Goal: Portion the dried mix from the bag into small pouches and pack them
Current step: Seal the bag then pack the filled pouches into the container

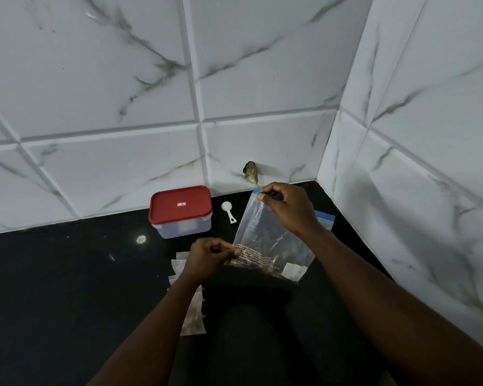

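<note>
Bag (265,240) of dried mix held above black counter (67,274), marble-tiled walls (123,93) behind; right hand (287,207) pinches its top, left hand (209,256) its lower edge.

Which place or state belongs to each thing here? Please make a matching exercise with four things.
1 red-lidded container
2 white scoop
3 zip bag
4 small pouches

a held at its top by the right hand
b closed, by the wall
c on the counter beside the left hand
d lying between container and bag

Pairs: 1-b, 2-d, 3-a, 4-c.
</note>
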Available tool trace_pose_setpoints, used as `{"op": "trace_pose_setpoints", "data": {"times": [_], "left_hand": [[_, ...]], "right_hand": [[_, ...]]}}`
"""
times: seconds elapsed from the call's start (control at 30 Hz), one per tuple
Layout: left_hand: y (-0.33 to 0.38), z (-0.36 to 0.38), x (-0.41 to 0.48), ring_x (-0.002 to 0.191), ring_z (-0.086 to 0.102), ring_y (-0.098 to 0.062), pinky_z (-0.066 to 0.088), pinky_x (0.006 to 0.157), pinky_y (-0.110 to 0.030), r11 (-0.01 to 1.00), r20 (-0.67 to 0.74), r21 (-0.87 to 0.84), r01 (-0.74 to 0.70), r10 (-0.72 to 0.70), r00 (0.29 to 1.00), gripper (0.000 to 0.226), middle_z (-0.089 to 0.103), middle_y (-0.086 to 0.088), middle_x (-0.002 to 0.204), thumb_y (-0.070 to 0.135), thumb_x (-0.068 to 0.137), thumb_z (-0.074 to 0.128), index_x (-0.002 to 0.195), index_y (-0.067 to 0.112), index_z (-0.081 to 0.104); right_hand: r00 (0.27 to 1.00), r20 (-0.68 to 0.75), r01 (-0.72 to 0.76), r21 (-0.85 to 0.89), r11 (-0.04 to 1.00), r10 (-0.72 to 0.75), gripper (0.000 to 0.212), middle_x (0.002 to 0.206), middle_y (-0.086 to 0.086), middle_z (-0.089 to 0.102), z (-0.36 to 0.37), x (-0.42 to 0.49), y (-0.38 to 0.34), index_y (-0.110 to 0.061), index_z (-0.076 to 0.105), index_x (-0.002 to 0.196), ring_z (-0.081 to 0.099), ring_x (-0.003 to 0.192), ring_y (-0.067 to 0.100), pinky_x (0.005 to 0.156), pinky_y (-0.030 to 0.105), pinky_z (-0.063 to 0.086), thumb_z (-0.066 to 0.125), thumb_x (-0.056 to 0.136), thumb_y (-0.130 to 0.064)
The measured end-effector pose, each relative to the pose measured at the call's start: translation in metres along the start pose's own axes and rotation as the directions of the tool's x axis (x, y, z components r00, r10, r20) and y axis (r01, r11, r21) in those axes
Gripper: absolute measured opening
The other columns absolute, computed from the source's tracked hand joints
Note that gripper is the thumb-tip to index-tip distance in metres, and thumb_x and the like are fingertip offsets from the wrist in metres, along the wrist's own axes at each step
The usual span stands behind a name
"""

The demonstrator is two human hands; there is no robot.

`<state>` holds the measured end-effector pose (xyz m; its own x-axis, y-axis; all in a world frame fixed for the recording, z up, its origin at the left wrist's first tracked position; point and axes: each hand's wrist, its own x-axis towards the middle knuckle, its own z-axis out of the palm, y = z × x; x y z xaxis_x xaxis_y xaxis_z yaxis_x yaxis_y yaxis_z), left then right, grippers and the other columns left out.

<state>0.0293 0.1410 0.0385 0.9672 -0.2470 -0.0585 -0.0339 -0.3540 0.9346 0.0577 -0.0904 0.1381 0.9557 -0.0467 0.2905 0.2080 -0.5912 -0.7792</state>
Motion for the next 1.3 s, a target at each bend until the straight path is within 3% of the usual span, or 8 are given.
{"op": "trace_pose_setpoints", "data": {"times": [0.33,0.63,0.77,0.87,1.0,1.07,1.17,1.3], "left_hand": [[-0.005,-0.004,-0.009,0.095,0.077,-0.017,0.062,0.082,-0.028,0.987,0.079,-0.149,0.058,-0.046,0.996,0.017,0.08,-0.005,0.101,0.005,0.088,0.074,0.104,0.005,0.075],[-0.007,-0.001,0.005,0.098,0.069,-0.007,0.053,0.084,-0.023,0.97,0.261,0.22,0.103,-0.16,0.952,0.022,0.071,0.004,0.106,0.012,0.091,0.073,0.109,0.023,0.065],[0.005,0.005,0.009,0.095,0.063,0.001,0.05,0.08,-0.017,0.97,0.16,0.239,0.049,-0.089,0.983,0.028,0.065,0.014,0.102,0.015,0.091,0.074,0.11,0.03,0.06],[0.013,0.002,0.012,0.097,0.07,-0.01,0.058,0.085,-0.028,0.994,0.031,0.108,0.007,-0.01,0.999,0.028,0.07,0.006,0.104,0.01,0.092,0.073,0.106,0.033,0.063],[0.017,-0.01,0.014,0.091,0.073,-0.012,0.059,0.08,-0.024,0.991,0.045,0.113,-0.077,0.072,0.996,0.024,0.075,-0.001,0.1,0.013,0.095,0.069,0.102,0.036,0.068],[0.016,-0.015,0.013,0.092,0.073,-0.013,0.059,0.082,-0.026,0.988,0.069,0.124,-0.092,0.084,0.994,0.02,0.076,-0.003,0.098,0.015,0.095,0.07,0.101,0.034,0.07],[0.015,-0.016,0.012,0.082,0.072,-0.022,0.058,0.077,-0.031,0.987,0.101,0.117,-0.114,0.102,0.99,0.014,0.074,-0.01,0.087,0.026,0.091,0.074,0.102,0.017,0.075],[0.02,-0.014,0.009,0.08,0.07,-0.032,0.059,0.074,-0.038,0.987,0.107,0.072,-0.147,0.139,0.984,0.041,0.072,-0.016,0.085,0.047,0.082,0.072,0.098,0.009,0.075]], "right_hand": [[1.0,0.008,0.004,0.026,1.0,-0.004,0.011,0.082,-0.013,0.074,0.003,0.007,0.007,-0.027,0.078,0.096,0.071,0.078,0.007,0.079,0.046,0.06,0.077,0.087,-0.034],[0.971,0.239,-0.026,0.055,0.998,0.012,0.029,0.087,-0.006,0.076,0.011,-0.006,0.001,-0.026,0.07,0.107,0.072,0.081,0.003,0.083,0.034,0.06,0.084,0.081,-0.024],[0.92,0.391,-0.009,0.091,0.996,-0.027,0.037,0.088,-0.004,0.077,0.014,-0.014,-0.002,-0.021,0.069,0.116,0.073,0.084,0.003,0.086,0.031,0.059,0.083,0.082,-0.021],[0.924,0.38,0.006,0.099,0.995,-0.043,0.048,0.1,-0.011,0.076,0.01,-0.017,0.001,-0.027,0.068,0.122,0.071,0.094,0.001,0.092,0.029,0.057,0.086,0.078,-0.033],[0.922,0.388,0.028,-0.085,0.996,0.007,0.075,0.111,-0.023,0.071,-0.014,-0.019,0.024,-0.04,0.061,0.128,0.064,0.104,-0.003,0.094,0.029,0.054,0.084,0.061,-0.067],[0.879,0.472,0.002,-0.151,0.989,0.07,0.083,0.115,-0.024,0.068,-0.029,-0.024,0.036,-0.041,0.06,0.13,0.061,0.107,-0.004,0.095,0.028,0.052,0.084,0.057,-0.071],[0.81,0.575,0.008,-0.205,0.979,0.114,0.079,0.12,-0.023,0.066,-0.043,-0.036,0.055,-0.037,0.06,0.132,0.06,0.109,-0.005,0.092,0.017,0.048,0.089,0.061,-0.058],[0.879,0.472,0.038,-0.213,0.976,0.069,0.041,0.097,-0.016,0.073,-0.048,-0.053,0.081,-0.028,0.075,0.109,0.067,0.09,-0.004,0.082,0.02,0.055,0.09,0.071,-0.032]]}}
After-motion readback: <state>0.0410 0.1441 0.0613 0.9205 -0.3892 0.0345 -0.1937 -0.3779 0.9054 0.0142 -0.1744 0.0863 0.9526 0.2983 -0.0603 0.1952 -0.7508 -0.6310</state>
